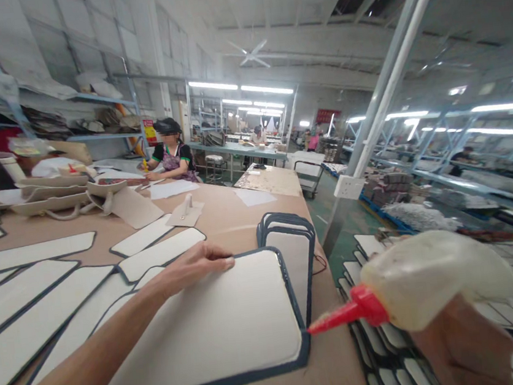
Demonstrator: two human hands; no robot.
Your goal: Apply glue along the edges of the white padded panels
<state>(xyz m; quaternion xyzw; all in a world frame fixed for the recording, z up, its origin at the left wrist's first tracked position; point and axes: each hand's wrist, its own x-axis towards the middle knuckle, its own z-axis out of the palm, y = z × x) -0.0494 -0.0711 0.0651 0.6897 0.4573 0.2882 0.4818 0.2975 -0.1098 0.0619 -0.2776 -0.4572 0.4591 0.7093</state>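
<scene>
My left hand [202, 264] grips the far edge of a white panel with a dark blue border [215, 321], thumb on its white face. In my right hand [463, 342] is a squeeze bottle [432, 274] of cloudy plastic, tipped on its side. Its red nozzle [344, 315] points left, with the tip at the panel's right border, close to the near corner. A wet-looking line shows along part of that right border. Behind the panel's right end stands a stack of similar panels [291, 256].
More bordered panels [32, 298] are spread over the left of the brown table [241, 219]. Beige bag pieces [53, 200] lie farther back, near a seated co-worker [171, 153]. A metal post [380, 98] rises at the right, beside stacked panels [385, 344] below.
</scene>
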